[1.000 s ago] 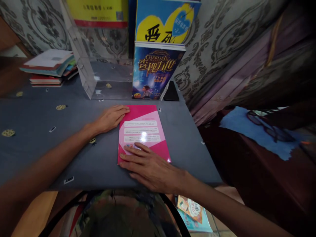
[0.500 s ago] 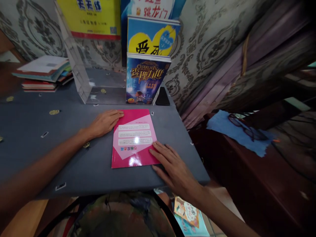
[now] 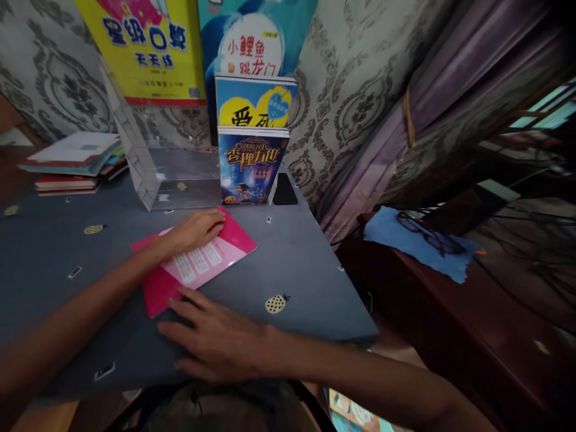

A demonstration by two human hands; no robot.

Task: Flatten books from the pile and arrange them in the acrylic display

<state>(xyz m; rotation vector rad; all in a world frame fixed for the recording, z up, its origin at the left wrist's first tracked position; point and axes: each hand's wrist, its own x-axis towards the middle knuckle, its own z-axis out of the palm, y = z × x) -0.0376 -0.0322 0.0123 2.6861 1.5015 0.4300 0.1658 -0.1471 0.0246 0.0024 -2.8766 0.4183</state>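
Observation:
A closed pink book (image 3: pixel 204 264) lies at a slant on the grey tablecloth, its printed text panels facing up. Across the upper part of its cover rests my left hand (image 3: pixel 195 231), palm down, the fingers stretched out flat. My right hand (image 3: pixel 220 339) is spread, with its fingertips at the book's near corner and the rest over the cloth. My forearms come in from both lower sides, and the left one covers part of the book. Neither hand is wrapped around anything.
An acrylic stand (image 3: pixel 144 174) holds a yellow workbook (image 3: pixel 148 78). Beside it stand a blue Charlie book (image 3: pixel 252 171) and others, with a black phone (image 3: pixel 285 191) next to them. A stack of books (image 3: pixel 72 153) lies left. Glasses (image 3: pixel 432 234) rest on a blue cloth (image 3: pixel 382 234) at right.
The pink book has turned and shifted left on the table. My right hand has moved left along with it, while my left hand stays on the cover. The view has tilted up slightly.

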